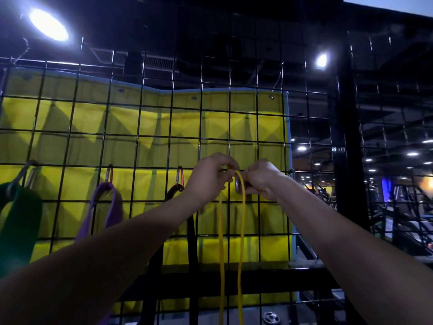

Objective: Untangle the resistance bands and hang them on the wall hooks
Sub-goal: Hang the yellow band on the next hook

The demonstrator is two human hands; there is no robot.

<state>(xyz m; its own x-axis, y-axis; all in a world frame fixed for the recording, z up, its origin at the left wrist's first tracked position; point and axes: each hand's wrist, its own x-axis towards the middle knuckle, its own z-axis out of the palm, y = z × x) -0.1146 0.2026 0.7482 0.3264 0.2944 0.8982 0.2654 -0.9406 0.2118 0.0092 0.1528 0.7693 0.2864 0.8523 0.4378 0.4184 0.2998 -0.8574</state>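
At the wire grid (140,127), both hands work one clip (237,185) at chest-high rail level. Yellow band (242,231) loops over the clip top, two strands hanging straight down; likely being fed past the gate. Left hand (210,178): fingers curled, pinching the band at the loop. Right hand (262,179): fingers curled round the clip, probably steadying it or holding the gate open; gate itself hidden. Forearms raised, converging, wrists near level. Green band (21,219), purple band (110,207) and black band (192,231) already hang from clips to the left.
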